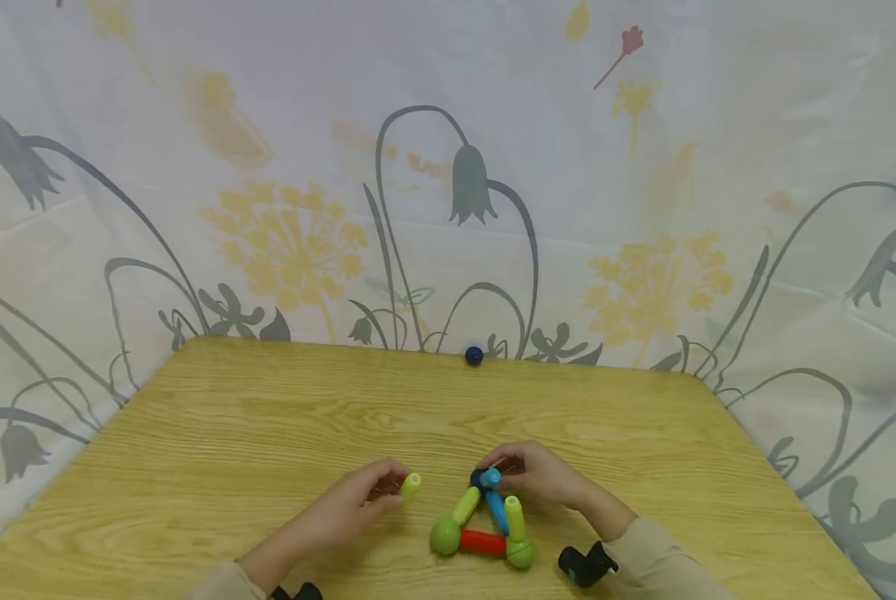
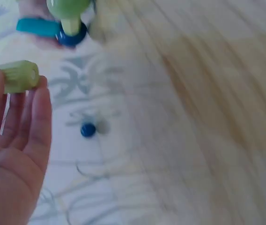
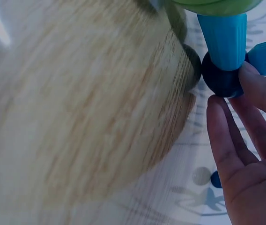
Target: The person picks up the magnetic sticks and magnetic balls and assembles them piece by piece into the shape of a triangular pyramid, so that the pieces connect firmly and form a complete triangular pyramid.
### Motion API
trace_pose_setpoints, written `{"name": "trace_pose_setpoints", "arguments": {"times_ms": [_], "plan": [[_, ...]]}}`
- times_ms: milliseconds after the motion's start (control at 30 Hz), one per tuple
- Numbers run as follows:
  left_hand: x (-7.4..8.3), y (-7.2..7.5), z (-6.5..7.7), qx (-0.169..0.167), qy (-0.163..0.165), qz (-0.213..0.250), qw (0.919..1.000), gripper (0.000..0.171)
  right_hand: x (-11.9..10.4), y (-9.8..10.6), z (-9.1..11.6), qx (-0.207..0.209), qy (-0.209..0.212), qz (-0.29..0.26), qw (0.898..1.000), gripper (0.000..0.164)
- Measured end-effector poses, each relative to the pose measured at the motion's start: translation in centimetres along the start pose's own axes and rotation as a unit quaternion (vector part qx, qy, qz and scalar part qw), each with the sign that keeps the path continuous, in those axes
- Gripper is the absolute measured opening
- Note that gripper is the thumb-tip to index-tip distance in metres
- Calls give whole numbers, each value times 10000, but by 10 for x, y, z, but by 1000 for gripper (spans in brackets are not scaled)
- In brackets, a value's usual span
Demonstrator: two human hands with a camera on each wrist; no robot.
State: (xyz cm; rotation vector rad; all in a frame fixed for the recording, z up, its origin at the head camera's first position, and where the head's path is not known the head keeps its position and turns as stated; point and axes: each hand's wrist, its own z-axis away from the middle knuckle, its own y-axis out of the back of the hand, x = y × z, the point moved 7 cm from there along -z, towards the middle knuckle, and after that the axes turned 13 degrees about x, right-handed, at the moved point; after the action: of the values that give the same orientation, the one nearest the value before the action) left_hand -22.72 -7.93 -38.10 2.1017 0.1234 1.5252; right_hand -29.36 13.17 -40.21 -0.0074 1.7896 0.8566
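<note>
My left hand (image 1: pixel 357 498) pinches a yellow-green rod (image 2: pixel 18 76) between thumb and fingers, a little left of a triangle of toy rods and balls on the table. With thumb and fingertips, my right hand (image 1: pixel 541 475) holds the dark blue ball (image 3: pixel 219 77) at the triangle's far corner. A blue rod (image 1: pixel 490 477) stands up from that ball. The triangle's sides are a yellow-green rod (image 1: pixel 466 506), a blue rod (image 1: pixel 497 512) and a red rod (image 1: pixel 483 542). Green balls (image 1: pixel 445 535) form the near corners; the right one carries an upright yellow-green rod (image 1: pixel 516 518).
Another dark blue ball (image 1: pixel 473 356) lies at the table's far edge, by a flower-printed cloth (image 1: pixel 432 250). The wood-grain table (image 1: pixel 305 417) spreads around both hands. Near the right sleeve is a black device (image 1: pixel 587 565); part of another shows by the left sleeve.
</note>
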Motion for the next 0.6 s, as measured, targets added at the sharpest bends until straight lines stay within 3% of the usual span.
{"name": "trace_pose_setpoints", "arguments": {"times_ms": [300, 600], "plan": [[14, -40, -10, -554, -179, 480, 9971, 21, -3, -6, -8, -95, -21, -58, 9999, 23], [19, -57, -12, -934, -228, 384, 9946, 20, -6, -13, -15, -146, 17, -120, 9998, 25]]}}
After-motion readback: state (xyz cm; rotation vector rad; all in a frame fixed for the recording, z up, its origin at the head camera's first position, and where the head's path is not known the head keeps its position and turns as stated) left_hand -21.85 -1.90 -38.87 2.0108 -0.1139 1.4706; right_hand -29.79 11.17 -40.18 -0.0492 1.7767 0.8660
